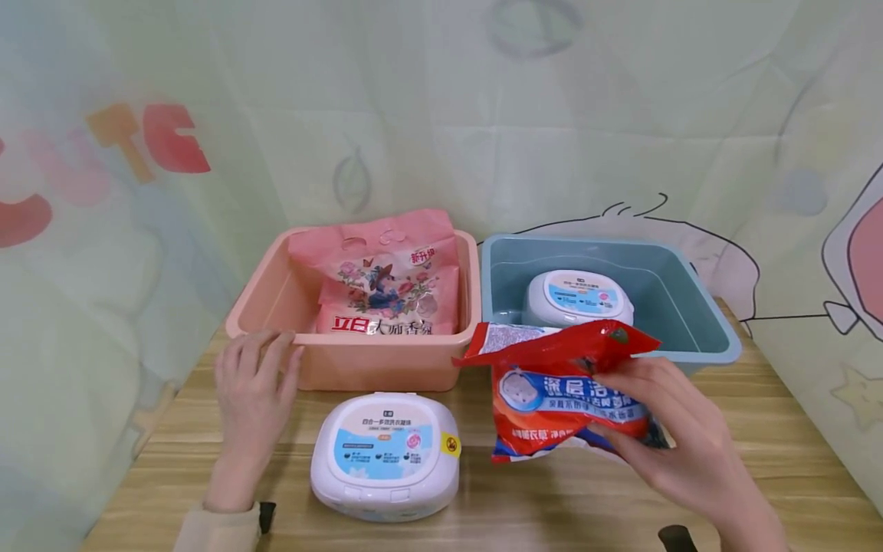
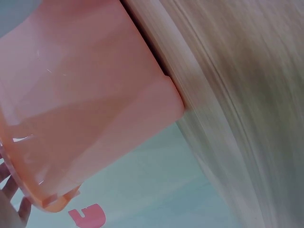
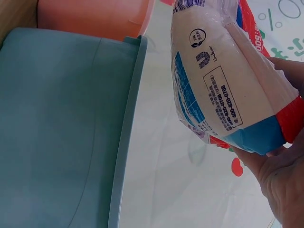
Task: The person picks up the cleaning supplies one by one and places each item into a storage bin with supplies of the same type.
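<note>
My right hand (image 1: pixel 679 437) grips a red and blue bag of laundry powder (image 1: pixel 572 391), fingers on its far upper side and thumb lower down. It is held above the table, before the blue bin (image 1: pixel 710 349); the right wrist view shows its white printed back (image 3: pixel 223 90). On the front left rim of the pink bin (image 1: pixel 372 364) rests my left hand (image 1: pixel 251 391), its fingers loosely bent over the edge. A pink bag of laundry powder (image 1: pixel 386 284) leans inside that bin. Between my hands, a white box of laundry pods (image 1: pixel 386 460) stands on the table.
A second white laundry pod box (image 1: pixel 579 297) sits in the blue bin, its lower front partly hidden by the red bag. Both bins stand side by side on the wooden table (image 1: pixel 510 506), against a printed cloth backdrop (image 1: pixel 414 115).
</note>
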### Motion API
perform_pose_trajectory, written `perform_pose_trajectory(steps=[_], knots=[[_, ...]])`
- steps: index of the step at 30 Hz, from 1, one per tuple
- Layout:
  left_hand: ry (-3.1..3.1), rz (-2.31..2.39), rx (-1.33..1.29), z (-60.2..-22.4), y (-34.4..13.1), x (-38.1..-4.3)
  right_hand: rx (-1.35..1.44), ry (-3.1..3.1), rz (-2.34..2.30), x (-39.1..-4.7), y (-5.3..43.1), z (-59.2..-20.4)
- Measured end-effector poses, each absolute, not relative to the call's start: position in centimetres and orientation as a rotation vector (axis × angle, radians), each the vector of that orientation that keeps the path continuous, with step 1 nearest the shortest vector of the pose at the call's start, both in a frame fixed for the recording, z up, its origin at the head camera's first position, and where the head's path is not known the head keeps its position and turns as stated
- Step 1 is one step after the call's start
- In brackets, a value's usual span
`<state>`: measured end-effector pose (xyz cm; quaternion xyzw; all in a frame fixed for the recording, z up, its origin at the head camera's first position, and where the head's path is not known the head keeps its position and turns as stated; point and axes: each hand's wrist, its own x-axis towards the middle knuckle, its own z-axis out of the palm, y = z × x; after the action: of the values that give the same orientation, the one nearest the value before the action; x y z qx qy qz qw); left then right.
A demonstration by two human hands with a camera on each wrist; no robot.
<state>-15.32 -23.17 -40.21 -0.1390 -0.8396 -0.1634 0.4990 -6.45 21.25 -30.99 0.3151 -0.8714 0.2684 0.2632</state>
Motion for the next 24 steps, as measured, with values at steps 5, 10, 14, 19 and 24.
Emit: perform_pose_trajectory(steps=[5,10,14,19,24], knots=[[-2.043,-0.393,-0.334,-40.2,-23.1,-15.2,0.902,-2.296,0.714,-7.1,20.7,-30.7],[-2.044,-0.395,-0.332,-40.1,-23.1,-15.2,0.955,-2.194,0.695,-8.0,20.2,-30.6],[-2.055,-0.39,-0.33,-40.1,-23.1,-15.1,0.979,-2.137,0.695,-8.7,19.9,-30.4],[-2.061,-0.39,-0.332,-40.1,-23.1,-15.1,1.006,-2.119,0.69,-9.5,19.7,-29.9],[-2.048,-0.398,-0.338,-40.1,-23.2,-15.2,1.035,-2.104,0.65,-10.3,19.5,-29.4]])
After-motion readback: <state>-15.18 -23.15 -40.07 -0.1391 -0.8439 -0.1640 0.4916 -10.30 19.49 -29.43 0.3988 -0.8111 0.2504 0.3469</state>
